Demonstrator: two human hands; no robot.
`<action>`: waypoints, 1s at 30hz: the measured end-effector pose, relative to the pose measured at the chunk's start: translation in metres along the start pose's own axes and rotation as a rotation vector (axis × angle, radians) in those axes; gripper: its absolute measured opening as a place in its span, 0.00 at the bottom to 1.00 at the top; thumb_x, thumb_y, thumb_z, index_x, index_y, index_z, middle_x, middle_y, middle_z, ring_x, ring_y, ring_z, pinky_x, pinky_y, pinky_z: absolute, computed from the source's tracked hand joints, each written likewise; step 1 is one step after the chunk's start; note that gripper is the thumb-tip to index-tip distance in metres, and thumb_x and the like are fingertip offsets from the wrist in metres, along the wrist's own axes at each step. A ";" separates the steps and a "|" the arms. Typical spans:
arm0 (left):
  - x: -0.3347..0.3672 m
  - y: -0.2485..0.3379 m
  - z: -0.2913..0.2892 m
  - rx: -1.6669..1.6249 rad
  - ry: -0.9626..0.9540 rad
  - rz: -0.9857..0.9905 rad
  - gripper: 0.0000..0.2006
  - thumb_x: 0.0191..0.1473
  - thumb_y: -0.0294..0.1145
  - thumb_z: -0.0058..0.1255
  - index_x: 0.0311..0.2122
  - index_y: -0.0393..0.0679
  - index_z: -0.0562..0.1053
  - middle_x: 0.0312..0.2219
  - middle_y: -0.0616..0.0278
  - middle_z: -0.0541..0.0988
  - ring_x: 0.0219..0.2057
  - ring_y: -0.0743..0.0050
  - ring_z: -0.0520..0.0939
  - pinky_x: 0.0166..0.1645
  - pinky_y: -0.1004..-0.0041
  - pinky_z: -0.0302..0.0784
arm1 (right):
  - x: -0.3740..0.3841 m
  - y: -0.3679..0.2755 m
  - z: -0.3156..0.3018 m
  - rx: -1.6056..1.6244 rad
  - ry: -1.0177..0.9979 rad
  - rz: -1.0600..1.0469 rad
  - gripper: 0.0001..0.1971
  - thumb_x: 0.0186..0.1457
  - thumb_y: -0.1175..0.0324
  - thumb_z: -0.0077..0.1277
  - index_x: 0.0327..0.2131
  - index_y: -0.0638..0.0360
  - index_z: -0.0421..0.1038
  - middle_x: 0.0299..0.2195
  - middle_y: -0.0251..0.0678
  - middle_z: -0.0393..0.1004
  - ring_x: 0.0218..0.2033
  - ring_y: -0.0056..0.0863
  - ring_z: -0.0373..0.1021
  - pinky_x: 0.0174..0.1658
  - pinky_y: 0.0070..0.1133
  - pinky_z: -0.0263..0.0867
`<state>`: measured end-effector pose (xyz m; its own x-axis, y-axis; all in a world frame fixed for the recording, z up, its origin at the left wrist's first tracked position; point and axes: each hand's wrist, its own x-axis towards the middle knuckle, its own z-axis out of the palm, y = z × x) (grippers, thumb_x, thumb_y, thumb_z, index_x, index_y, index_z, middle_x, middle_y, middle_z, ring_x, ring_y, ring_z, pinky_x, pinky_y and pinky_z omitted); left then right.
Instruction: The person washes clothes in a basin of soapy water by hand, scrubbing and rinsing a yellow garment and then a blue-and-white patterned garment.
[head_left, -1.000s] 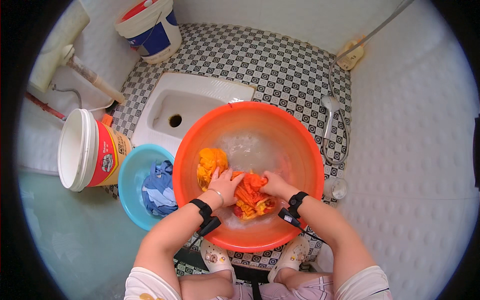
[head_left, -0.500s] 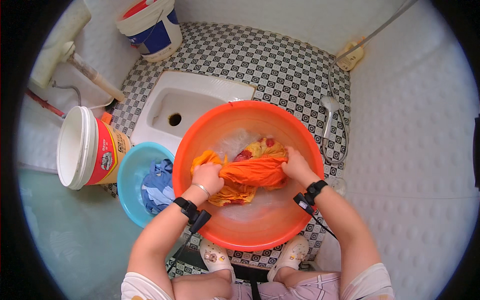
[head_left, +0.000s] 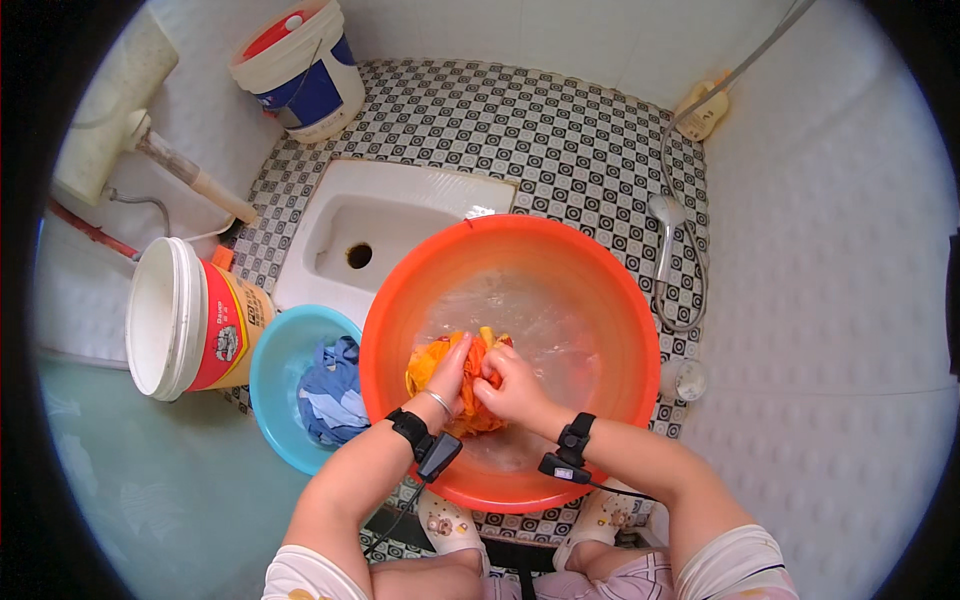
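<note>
A wet orange and yellow cloth (head_left: 427, 362) with touches of red is bunched up in the left half of a large orange basin (head_left: 620, 300). My left hand (head_left: 450, 378) presses against the bundle from the left, gripping part of it. Close beside it, my right hand (head_left: 512, 388) has its fingers curled into the same cloth. Both hands nearly meet over the bundle and cover much of it. Shallow water (head_left: 560, 350) glints on the basin floor around the cloth.
A light blue basin (head_left: 272, 400) with blue garments (head_left: 335, 395) stands left of the orange one. Behind are a squat toilet (head_left: 420, 180) and two buckets, one white-and-blue (head_left: 325, 95), one red-and-yellow (head_left: 215, 320). A shower head (head_left: 667, 215) and hose lie on the right.
My hands have come together from holding the cloth stretched apart. The cloth is now gathered into a smaller bundle at the basin's left. The whole view has shifted slightly.
</note>
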<state>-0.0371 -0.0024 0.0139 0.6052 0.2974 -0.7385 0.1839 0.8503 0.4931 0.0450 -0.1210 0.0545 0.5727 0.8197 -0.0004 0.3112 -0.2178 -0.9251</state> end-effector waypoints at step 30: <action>-0.046 0.002 0.013 1.611 -0.515 0.485 0.09 0.52 0.35 0.49 0.32 0.41 0.72 0.29 0.49 0.76 0.35 0.47 0.77 0.41 0.59 0.73 | 0.007 0.057 -0.086 -0.570 -0.380 -0.382 0.31 0.43 0.67 0.54 0.54 0.53 0.62 0.50 0.45 0.66 0.51 0.45 0.64 0.52 0.37 0.61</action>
<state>-0.0546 -0.0194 0.0545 0.9351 -0.0552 -0.3499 0.2500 -0.5969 0.7623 0.1319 -0.1726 0.0347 0.0807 0.9953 0.0536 0.8346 -0.0381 -0.5496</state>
